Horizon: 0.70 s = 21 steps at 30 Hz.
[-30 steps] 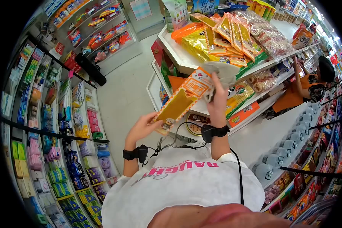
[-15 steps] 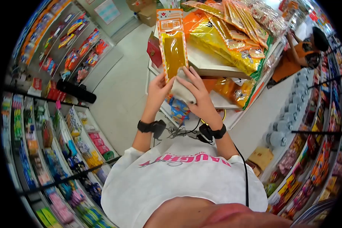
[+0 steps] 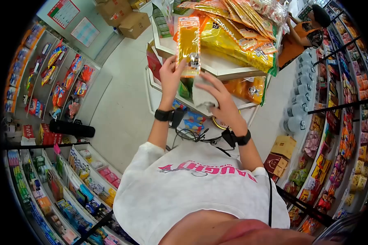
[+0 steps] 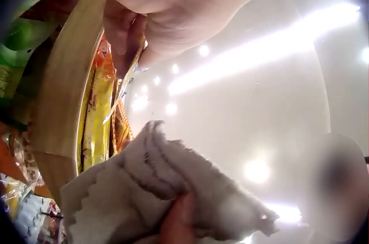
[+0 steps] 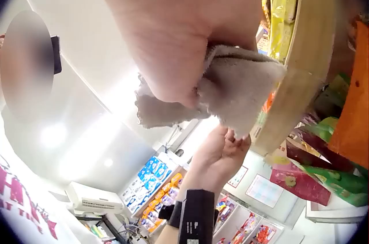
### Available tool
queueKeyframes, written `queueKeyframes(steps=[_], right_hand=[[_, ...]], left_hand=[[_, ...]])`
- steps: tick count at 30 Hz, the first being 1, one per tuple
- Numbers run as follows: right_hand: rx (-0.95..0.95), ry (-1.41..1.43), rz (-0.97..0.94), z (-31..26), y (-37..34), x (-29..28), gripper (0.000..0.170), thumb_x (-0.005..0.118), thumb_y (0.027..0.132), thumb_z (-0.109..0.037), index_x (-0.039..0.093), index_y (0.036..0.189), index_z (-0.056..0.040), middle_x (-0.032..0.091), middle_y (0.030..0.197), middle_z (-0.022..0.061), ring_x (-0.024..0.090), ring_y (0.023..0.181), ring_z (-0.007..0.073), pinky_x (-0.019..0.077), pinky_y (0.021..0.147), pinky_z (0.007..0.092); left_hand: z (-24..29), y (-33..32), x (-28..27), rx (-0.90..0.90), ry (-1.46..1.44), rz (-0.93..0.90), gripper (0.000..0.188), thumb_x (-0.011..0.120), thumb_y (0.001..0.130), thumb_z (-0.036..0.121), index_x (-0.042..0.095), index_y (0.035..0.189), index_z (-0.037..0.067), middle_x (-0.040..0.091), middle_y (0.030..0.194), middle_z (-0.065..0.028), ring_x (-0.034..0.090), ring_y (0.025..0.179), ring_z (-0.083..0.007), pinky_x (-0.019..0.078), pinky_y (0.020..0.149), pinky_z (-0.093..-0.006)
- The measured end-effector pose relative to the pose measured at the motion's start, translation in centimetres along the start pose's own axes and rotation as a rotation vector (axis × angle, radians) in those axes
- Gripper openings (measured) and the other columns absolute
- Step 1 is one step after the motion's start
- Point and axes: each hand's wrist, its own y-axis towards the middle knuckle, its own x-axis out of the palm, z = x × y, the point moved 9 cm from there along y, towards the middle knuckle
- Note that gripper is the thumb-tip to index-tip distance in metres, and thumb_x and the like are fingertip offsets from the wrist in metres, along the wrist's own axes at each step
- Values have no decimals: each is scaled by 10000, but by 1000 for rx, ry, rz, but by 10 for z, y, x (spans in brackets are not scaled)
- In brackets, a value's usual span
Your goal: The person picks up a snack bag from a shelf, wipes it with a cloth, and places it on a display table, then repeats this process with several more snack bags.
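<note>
In the head view my left hand (image 3: 170,77) pinches the lower left edge of a flat orange-and-yellow packet (image 3: 189,45), which stands up in front of the display. My right hand (image 3: 223,100) holds a grey cloth (image 3: 203,94) just below and right of the packet's lower end. The left wrist view has my left hand (image 4: 167,7) pinching the packet's edge, seen nearly side-on, with the cloth (image 4: 138,180) beneath. In the right wrist view the cloth (image 5: 239,85) is bunched under my right hand (image 5: 179,30), thumb and fingers curled on it.
A white display stand (image 3: 229,72) carries a large yellow bag (image 3: 237,49) and a pile of similar packets (image 3: 249,28). Another person (image 3: 300,36) is at the right behind it. Shelves of goods line both sides; water bottles (image 3: 294,124) and cardboard boxes (image 3: 283,147) stand at the right.
The packet has gone from slanting between both hands to upright in the left hand. The right hand with the cloth has moved down from its upper end to below its lower end. The view has turned.
</note>
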Motion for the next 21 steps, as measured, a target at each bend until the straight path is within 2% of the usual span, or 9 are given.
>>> queueKeyframes(steps=[1,4,7,8,11,12,16,19,21], right_hand=[[-12,-16,38,3,7,-4,731,606,612,147,612,1298,-104,447,1508,126,415,1405,358,379,1150,426],[-111,-147,162,18,34,-12,681,607,635,127,599,1287,-74,505,1450,142,454,1359,371,392,1130,447],[-141,-172,150,57,41,-3,645,619,663,90,589,1291,-49,549,1393,159,485,1320,372,397,1114,451],[-156,-210,127,64,38,2,613,631,680,57,588,1286,-32,572,1359,173,503,1288,378,406,1097,447],[-182,-153,119,63,34,-3,608,633,690,40,591,1290,-52,573,1357,177,501,1292,373,408,1093,437],[-138,-26,121,63,32,-9,624,618,692,58,588,1303,-62,575,1358,180,502,1295,374,401,1100,441],[-99,173,291,54,24,-62,620,556,730,119,571,1326,-49,590,1344,192,546,1258,391,433,1066,401],[61,270,547,84,9,-106,525,550,796,105,583,1303,-25,637,1259,169,608,1157,286,466,986,344],[128,300,781,98,-2,-136,397,565,880,52,603,1271,-9,668,1178,146,627,1054,188,485,909,309]], left_hand=[[-5,9,7,24,57,-17,483,730,924,167,542,1279,-102,730,1048,-164,703,925,-192,544,798,-300],[-1,29,21,377,643,106,526,729,912,190,525,1295,-107,692,1084,-229,675,981,-326,527,870,-404],[46,2,36,744,946,255,544,735,902,196,521,1319,-81,671,1137,-238,678,1002,-341,528,859,-364],[43,3,37,660,831,161,439,678,939,175,556,1298,-46,653,1172,-227,645,1075,-366,503,924,-397],[19,4,50,310,569,-148,333,607,971,154,600,1236,-48,616,1237,-225,606,1112,-393,472,971,-401],[28,-3,56,439,608,-147,276,558,996,143,628,1184,-46,603,1260,-222,608,1127,-374,475,970,-396],[25,0,62,515,716,-168,313,543,1009,173,614,1217,-51,594,1291,-230,586,1183,-394,462,1002,-410],[29,8,64,608,767,-144,341,546,1010,189,595,1243,-56,580,1316,-235,573,1196,-423,459,1019,-425],[31,14,65,564,701,-164,347,578,990,164,584,1257,-57,571,1326,-239,555,1217,-435,448,1041,-429]])
